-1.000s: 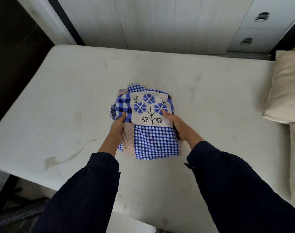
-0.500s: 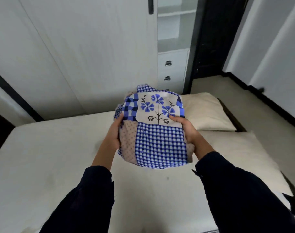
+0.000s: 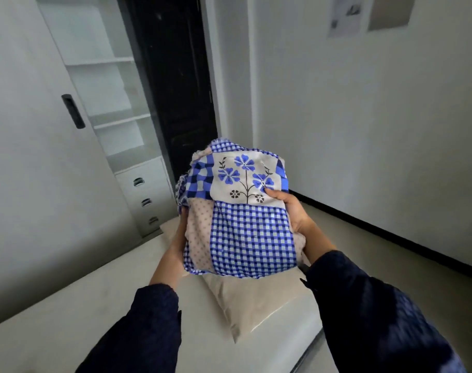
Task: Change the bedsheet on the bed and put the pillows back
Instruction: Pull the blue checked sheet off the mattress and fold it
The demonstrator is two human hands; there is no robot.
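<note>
A folded bedsheet [image 3: 245, 224] with blue checks, dotted patches and blue flowers is held up in the air above the bed. My left hand [image 3: 177, 238] grips its left edge, mostly hidden behind the cloth. My right hand [image 3: 291, 211] grips its right edge with the thumb on the flower patch. Below lies the bare white mattress [image 3: 68, 319]. A beige pillow [image 3: 253, 300] rests on it under the sheet, and part of a second pillow [image 3: 168, 229] shows behind my left wrist.
A white wardrobe with a sliding door [image 3: 36, 157], open shelves and a drawer unit [image 3: 146, 195] stands behind the bed. A dark doorway [image 3: 175, 84] is beyond it. To the right are a white wall and beige floor [image 3: 377, 254].
The sheet has been lifted off the mattress and raised, both hands still holding it. The view has swung right and up, from the mattress toward the pillows, doorway and wall.
</note>
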